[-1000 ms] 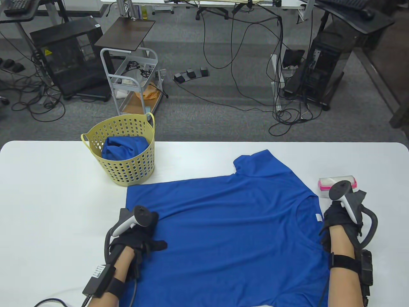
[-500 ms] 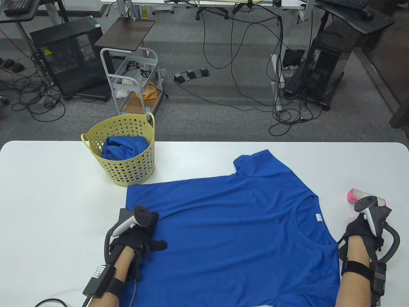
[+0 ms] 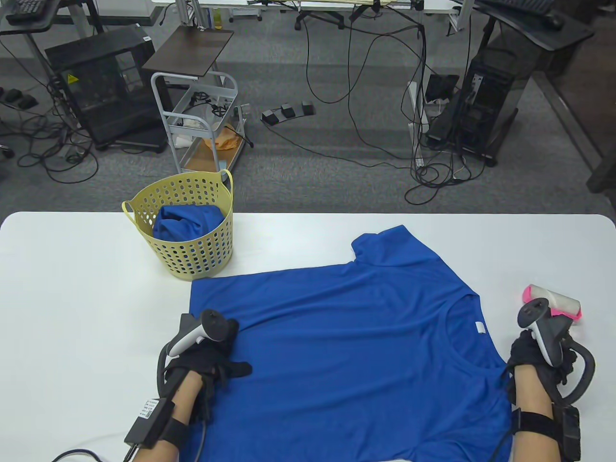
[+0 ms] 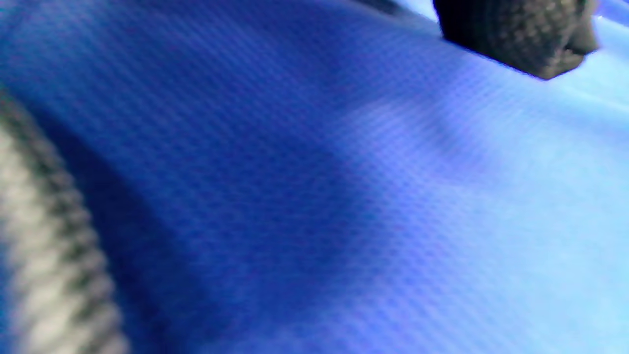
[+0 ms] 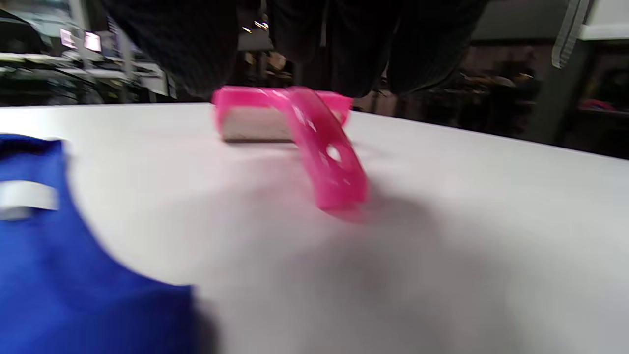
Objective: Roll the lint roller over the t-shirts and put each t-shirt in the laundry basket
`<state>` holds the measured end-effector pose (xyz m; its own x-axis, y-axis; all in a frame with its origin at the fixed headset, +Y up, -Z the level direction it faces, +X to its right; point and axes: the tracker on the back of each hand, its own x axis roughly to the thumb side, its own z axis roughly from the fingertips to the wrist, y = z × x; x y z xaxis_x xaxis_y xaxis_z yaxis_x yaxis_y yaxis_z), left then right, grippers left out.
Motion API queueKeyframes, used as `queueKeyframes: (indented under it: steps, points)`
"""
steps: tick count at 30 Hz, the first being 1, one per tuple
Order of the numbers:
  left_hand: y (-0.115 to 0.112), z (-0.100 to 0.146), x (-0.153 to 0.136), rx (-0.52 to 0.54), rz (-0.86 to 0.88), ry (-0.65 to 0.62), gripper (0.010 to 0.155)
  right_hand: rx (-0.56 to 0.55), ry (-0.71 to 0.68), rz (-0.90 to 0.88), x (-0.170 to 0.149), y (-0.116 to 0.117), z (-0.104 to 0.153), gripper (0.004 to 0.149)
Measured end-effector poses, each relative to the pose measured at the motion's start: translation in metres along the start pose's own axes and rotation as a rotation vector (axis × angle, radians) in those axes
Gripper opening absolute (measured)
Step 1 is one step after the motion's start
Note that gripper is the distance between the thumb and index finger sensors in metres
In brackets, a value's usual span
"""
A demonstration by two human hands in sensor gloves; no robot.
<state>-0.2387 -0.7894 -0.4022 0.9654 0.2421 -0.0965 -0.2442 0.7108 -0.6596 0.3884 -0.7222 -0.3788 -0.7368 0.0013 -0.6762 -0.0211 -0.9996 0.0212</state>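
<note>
A blue t-shirt (image 3: 351, 337) lies spread flat on the white table (image 3: 72, 298), collar toward the right. My left hand (image 3: 216, 361) rests flat on its lower left part, and a gloved fingertip (image 4: 516, 34) lies on the fabric (image 4: 344, 196). A pink lint roller (image 3: 560, 304) with a white roll lies on the table to the right of the collar. My right hand (image 3: 529, 349) is right behind it. Its fingers (image 5: 344, 49) hang over the roller's head (image 5: 295, 118), while the handle rests free on the table. Whether they grip it is not visible.
A yellow perforated laundry basket (image 3: 202, 260) stands at the table's back left with another blue t-shirt (image 3: 187, 222) bunched inside. The shirt's white neck label (image 5: 24, 196) shows near the roller. Beyond the far edge are a cart, cables and computer cases on the floor.
My right hand has moved right and toward me, off the collar, and the lint roller has shifted and turned with it. The left hand and the shirt have stayed still.
</note>
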Motion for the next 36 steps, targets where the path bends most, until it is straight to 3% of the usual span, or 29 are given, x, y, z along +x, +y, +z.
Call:
queueKeyframes:
  steps: [7, 12, 14, 19, 22, 26, 29, 32, 36]
  points:
    - [0.002, 0.001, 0.003, 0.014, -0.026, -0.004, 0.101, -0.052, -0.223, -0.066, 0.045, -0.021, 0.032, 0.056]
    - [0.003, 0.001, 0.003, 0.016, -0.048, -0.002, 0.099, -0.012, -0.374, -0.058, 0.077, -0.023, 0.041, 0.056]
    - [0.003, 0.003, 0.003, 0.037, -0.046, -0.02, 0.098, 0.06, -0.51, -0.048, 0.085, -0.019, 0.052, 0.056]
    - [0.016, 0.013, 0.001, 0.135, -0.04, -0.089, 0.091, 0.118, -0.664, -0.025, 0.084, -0.006, 0.078, 0.054]
    - [0.029, 0.035, -0.003, 0.234, -0.032, -0.168, 0.083, 0.136, -0.789, 0.009, 0.074, 0.001, 0.096, 0.05]
    - [0.034, 0.066, -0.005, 0.326, -0.054, -0.331, 0.062, 0.242, -0.941, 0.076, 0.067, 0.008, 0.11, 0.049]
    - [0.022, 0.079, -0.003, 0.253, -0.062, -0.436, 0.041, 0.303, -1.027, -0.008, 0.065, 0.017, 0.116, 0.045]
    - [-0.001, 0.081, -0.007, 0.076, -0.073, -0.458, 0.038, 0.356, -1.091, -0.052, 0.063, 0.026, 0.12, 0.037]
    - [-0.023, 0.086, -0.013, 0.093, -0.201, -0.448, 0.036, 0.413, -1.119, 0.002, 0.057, 0.037, 0.127, 0.037]
